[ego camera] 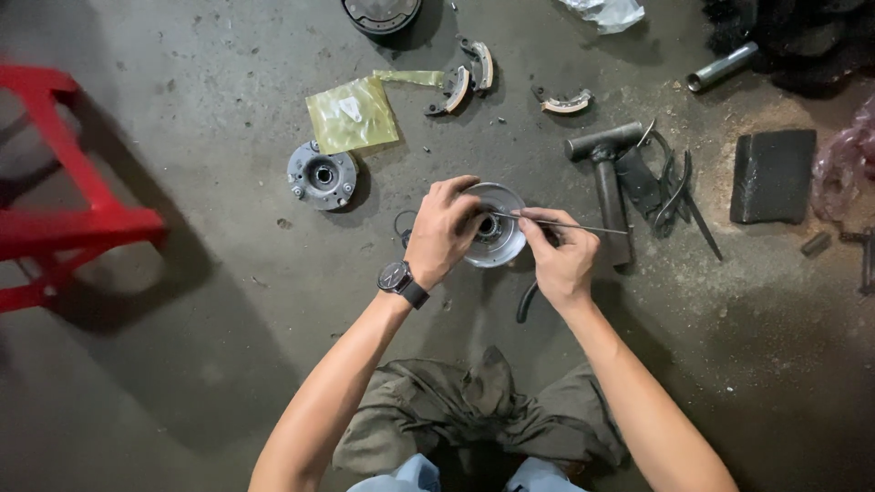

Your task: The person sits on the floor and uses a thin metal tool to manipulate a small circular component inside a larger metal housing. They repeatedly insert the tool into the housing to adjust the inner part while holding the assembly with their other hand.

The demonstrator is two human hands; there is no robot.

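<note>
Three brake shoes [456, 89], two hubs [321, 175], one hammer [606, 173].

The light is dim and cool, falling from above and a little from the right, so that shadows run leftward. The red stool [64, 173] throws a broad soft shadow across the concrete floor [182, 364], and the hub [322, 175] has a short dark one at its right. The metal disc [497, 228] catches a pale sheen, the brightest spot near the middle. The forearms are evenly lit. The top right corner sinks into near black. Focus is fair in the centre; edges look softer and slightly stretched, and the lower corners darken.
</note>
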